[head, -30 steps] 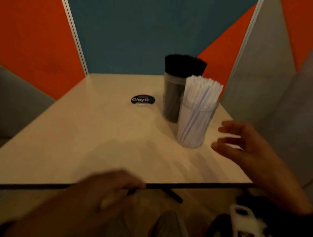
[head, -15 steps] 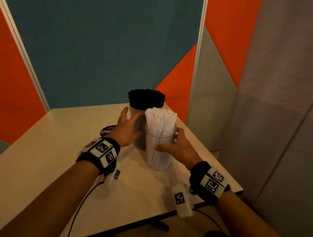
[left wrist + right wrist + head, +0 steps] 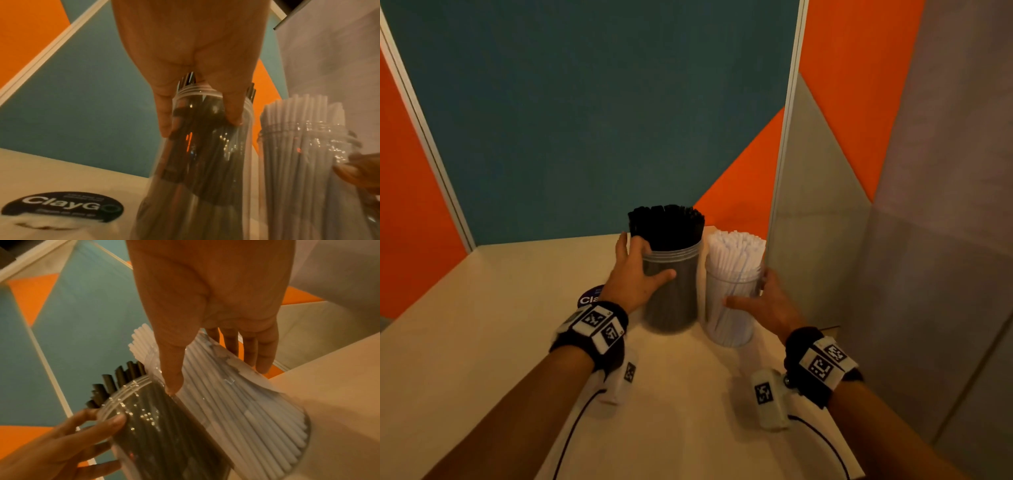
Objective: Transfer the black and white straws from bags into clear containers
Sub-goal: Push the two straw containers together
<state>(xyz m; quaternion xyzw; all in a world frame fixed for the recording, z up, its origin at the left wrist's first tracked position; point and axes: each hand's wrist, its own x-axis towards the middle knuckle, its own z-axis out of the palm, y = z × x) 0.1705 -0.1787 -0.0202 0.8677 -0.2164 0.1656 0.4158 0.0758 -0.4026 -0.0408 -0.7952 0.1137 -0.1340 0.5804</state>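
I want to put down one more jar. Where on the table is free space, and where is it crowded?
Free: the wide table stretch left of the round sticker, and the near strip between the two forearms. Crowded: the far right corner, where the left hand holds the black-straw jar and the right hand the white-straw jar.

Black straws, white straws, clear containers, beige table, orange-and-teal wall panels (grey at right)

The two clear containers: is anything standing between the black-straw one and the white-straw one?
Nothing stands between the black-straw container and the white-straw container. The head view shows only a narrow strip of table; the right wrist view shows the right thumb reaching that gap.
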